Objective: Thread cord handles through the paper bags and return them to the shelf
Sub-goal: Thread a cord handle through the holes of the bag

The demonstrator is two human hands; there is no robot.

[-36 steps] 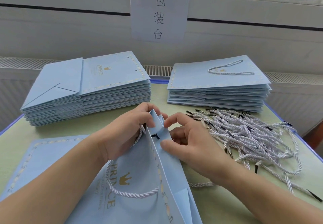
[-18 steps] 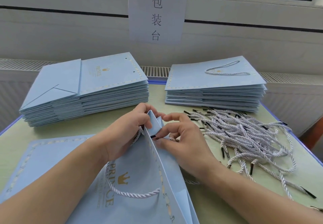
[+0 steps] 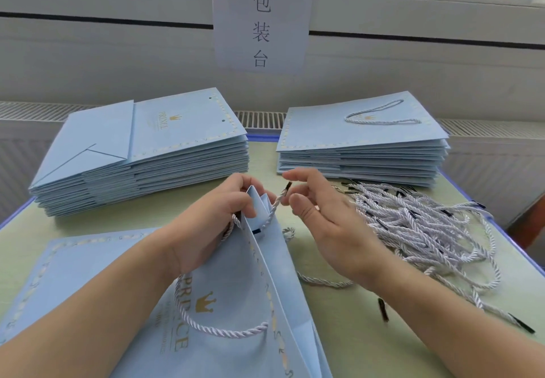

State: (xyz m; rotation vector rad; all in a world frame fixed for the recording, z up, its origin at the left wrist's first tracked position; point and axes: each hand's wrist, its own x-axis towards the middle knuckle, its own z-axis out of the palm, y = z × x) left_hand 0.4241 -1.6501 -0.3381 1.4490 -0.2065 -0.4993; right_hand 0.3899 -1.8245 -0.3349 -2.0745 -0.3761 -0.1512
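Lying partly opened on the pale green counter (image 3: 339, 333), the light blue paper bag with gold crown print (image 3: 236, 304) is being gripped at its upper folded edge by the left hand (image 3: 206, 218), whose fingers are curled round the paper. A white twisted cord with a black tip (image 3: 275, 208) is being drawn up out of the bag's mouth; its end is standing between the fingers of the right hand (image 3: 321, 218), though whether it is actually being pinched cannot be told, since those fingers are seen loosely spread. The two hands are being kept close together but apart. A second white cord handle (image 3: 212, 326) is already looped across the printed face. To the right, a loose heap of white cords (image 3: 418, 224) is spread on the counter. Behind, a stack of flat blue bags without handles (image 3: 141, 156) is placed at the left, and a stack of blue bags topped by a corded one (image 3: 362, 141) at the right. A white paper sign (image 3: 261, 23) is taped above.
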